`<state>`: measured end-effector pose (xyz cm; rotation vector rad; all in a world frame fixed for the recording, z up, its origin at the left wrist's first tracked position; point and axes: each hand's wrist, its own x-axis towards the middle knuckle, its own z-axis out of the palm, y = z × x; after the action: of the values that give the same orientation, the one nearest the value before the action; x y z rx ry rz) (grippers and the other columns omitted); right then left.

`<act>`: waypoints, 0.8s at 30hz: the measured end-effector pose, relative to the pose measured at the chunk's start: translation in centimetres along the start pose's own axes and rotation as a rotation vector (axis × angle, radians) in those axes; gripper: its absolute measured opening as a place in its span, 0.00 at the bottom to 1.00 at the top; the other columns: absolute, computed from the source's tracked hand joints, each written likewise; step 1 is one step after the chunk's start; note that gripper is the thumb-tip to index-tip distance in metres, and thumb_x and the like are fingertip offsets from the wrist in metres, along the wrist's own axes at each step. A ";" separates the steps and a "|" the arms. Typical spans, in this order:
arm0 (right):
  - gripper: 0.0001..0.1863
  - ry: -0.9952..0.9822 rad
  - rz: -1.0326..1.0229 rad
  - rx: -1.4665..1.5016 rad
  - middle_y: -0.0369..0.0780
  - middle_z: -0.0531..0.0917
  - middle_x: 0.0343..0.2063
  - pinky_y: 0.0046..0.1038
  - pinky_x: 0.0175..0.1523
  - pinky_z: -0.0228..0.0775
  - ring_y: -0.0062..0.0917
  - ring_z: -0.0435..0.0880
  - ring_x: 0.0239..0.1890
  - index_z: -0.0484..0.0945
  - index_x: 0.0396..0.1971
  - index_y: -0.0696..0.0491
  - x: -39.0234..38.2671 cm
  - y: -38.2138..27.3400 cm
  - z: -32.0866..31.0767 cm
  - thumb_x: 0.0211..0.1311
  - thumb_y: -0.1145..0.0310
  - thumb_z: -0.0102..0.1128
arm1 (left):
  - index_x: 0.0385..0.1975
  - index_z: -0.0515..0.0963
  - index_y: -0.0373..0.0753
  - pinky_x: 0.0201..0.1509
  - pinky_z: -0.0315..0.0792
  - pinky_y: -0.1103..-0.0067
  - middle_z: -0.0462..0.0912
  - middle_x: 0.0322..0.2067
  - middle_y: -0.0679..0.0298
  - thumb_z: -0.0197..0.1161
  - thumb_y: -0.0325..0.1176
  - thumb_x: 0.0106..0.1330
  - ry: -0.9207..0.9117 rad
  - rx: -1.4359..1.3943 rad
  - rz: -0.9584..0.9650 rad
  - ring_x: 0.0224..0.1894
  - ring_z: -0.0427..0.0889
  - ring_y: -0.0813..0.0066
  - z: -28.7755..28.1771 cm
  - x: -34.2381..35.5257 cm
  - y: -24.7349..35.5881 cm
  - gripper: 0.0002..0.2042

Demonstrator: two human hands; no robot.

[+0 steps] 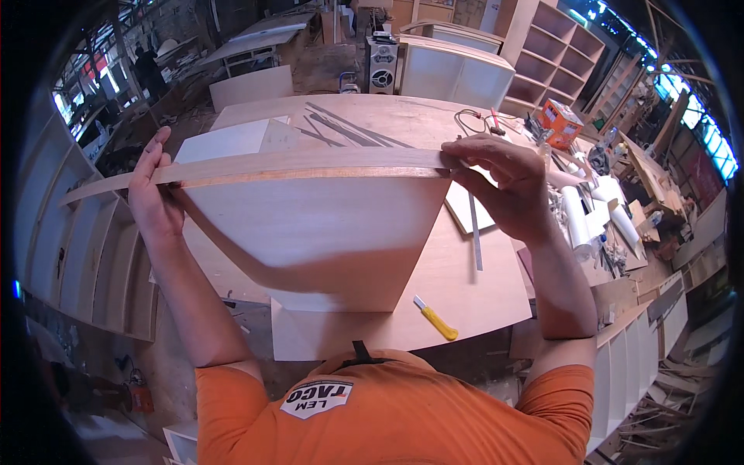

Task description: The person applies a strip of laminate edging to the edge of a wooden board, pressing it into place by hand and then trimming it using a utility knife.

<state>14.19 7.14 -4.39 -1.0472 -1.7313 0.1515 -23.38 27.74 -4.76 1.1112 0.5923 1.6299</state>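
A pale wooden panel (333, 225) stands on edge in front of me on the workbench. Along its top edge runs a thin, light wood-coloured edging strip (310, 161), and its free left end sticks out past the panel. My left hand (157, 198) is closed around the strip near the panel's left corner, some fingers hidden behind it. At the right corner my right hand (508, 182) pinches the strip's other end between thumb and fingers. A yellow utility knife (437, 319) lies on the board nearer to me, its blade end pointing away to the left.
Several dark narrow strips (349, 128) lie on the bench beyond the panel. An orange box (561, 124), white rolls (575, 217) and loose clutter crowd the right side. Shelf units (93, 256) stand at the left, another cabinet (554, 54) and a speaker (382, 66) at the back.
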 end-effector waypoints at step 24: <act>0.10 0.144 -0.038 0.053 0.44 0.85 0.38 0.23 0.45 0.79 0.24 0.85 0.41 0.84 0.38 0.59 -2.0 -0.4 1.7 0.56 0.85 0.63 | 0.53 0.74 0.35 0.34 0.72 0.79 0.61 0.18 0.77 0.52 0.31 0.70 0.109 -0.031 -0.009 0.21 0.65 0.86 -1.7 -0.1 -0.3 0.14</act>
<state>12.69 6.10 -6.32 -0.9624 -1.6077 0.0952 -24.72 27.98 -5.78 1.0010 0.6397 1.6947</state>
